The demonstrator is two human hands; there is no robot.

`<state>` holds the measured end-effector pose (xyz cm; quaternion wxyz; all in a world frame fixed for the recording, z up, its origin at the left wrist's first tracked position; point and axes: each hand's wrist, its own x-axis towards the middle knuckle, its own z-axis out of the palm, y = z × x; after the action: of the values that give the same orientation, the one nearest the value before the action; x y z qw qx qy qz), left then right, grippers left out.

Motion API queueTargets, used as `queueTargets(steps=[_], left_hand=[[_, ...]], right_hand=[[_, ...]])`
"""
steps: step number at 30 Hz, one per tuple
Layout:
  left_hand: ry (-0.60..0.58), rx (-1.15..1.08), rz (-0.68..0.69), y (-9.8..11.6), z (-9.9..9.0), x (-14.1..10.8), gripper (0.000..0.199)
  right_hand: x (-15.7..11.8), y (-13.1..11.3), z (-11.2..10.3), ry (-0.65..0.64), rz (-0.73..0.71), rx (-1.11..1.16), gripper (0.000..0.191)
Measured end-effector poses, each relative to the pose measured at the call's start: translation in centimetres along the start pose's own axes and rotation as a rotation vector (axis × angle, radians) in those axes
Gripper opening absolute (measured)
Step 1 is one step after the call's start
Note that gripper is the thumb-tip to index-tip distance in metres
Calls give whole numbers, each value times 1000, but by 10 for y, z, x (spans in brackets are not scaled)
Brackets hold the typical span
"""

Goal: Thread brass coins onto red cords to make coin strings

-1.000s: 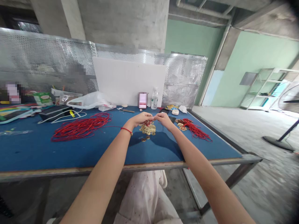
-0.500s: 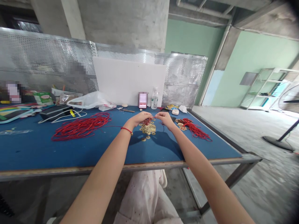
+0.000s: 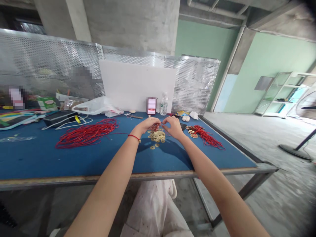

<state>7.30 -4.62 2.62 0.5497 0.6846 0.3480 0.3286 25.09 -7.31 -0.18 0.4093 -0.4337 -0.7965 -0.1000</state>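
My left hand (image 3: 149, 125) is closed on thin red cord, just above a pile of gold-coloured coins (image 3: 158, 135) with holes. Close beside it on the right, my right hand (image 3: 172, 126) has its fingertips pinched near the same cord; what lies between them is too small to make out. A red cord runs left from the hands toward a large loose bundle of red cord (image 3: 86, 134) on the blue table. Right of the hands lie coins tied with red cords (image 3: 207, 136).
Behind the hands stand a phone (image 3: 151, 106) and a clear bottle (image 3: 163, 104). A white plastic bag (image 3: 95, 106), a black tray (image 3: 59, 120) and a thin tool (image 3: 136, 117) lie along the back. The blue table (image 3: 98, 163) ends at a metal-framed front edge.
My right hand has turned and its fingers have curled in, rising slightly beside my left hand. My left hand stays nearly in place with the red cord.
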Motion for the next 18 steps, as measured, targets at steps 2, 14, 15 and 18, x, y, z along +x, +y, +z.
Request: queueTargets(steps=[2,14,15,18], left_hand=[[-4,11,0,0,-1,0,12],[-16,11,-26,-3,-4,2,12],[-16,7,-25,-3,-4,2,12],[-6,-16,-23,-2,-4,1,11]], right_hand=[[0,2,1,-29,16,9,5],[1,2,-1,-58,54,-61,8],[1,1,-1,-66,55,-65,9],[1,2,-1,-81,36,-75,13]])
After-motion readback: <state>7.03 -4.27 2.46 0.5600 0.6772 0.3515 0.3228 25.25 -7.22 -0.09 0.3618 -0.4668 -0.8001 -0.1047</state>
